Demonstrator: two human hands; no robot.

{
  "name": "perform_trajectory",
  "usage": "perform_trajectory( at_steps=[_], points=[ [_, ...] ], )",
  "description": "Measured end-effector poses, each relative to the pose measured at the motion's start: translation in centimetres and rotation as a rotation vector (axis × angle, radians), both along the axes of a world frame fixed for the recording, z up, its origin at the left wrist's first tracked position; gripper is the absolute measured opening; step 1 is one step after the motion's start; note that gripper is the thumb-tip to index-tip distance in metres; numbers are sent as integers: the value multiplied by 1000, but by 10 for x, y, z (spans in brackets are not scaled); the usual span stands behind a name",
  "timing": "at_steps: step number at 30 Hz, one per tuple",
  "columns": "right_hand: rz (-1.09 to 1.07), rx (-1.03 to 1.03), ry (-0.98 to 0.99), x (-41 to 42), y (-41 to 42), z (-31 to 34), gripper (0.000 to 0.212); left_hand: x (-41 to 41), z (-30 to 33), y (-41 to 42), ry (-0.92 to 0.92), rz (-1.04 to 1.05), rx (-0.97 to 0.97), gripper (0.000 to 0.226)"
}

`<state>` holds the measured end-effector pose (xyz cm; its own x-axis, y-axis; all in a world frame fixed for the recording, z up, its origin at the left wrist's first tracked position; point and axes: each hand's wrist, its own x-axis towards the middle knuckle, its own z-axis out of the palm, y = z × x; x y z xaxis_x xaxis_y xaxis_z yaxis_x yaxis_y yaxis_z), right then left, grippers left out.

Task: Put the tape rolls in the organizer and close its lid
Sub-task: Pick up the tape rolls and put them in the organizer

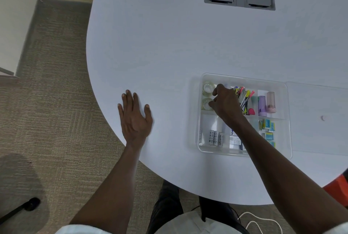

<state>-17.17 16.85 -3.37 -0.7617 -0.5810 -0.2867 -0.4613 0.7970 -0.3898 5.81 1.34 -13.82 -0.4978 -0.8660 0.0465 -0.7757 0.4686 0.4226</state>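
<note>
Two clear tape rolls (207,96) sit one above the other in the upper-left compartment of the transparent organizer (243,153), right of the frame's centre on the white tabletop (169,45). The person's right hand (225,102) is over that compartment, fingers curled beside the rolls and touching or nearly touching them; whether it grips one cannot be told. The left hand (134,116) lies flat and spread on the tabletop at centre-left, holding nothing. The rolls look light, stiff and smooth, probably slippery at the sides, so a pinch through the core or across the outer rim would likely hold best. The clear lid (318,119) appears to lie open flat, right of the organizer, with a small knob; it looks thin and rigid, likely best taken by its far edge. The tabletop's curved edge runs close by the left hand, but open room lies above and left of the organizer for swinging the lid.
</note>
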Motion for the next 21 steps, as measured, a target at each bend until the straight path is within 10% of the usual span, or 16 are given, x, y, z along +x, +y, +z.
perform_trajectory(
  at_steps=[21],
  points=[
    [-80, -157, 2, -14, 26, 27, 17, -7, 32, 3, -86, -31, 193, 62]
  ],
)
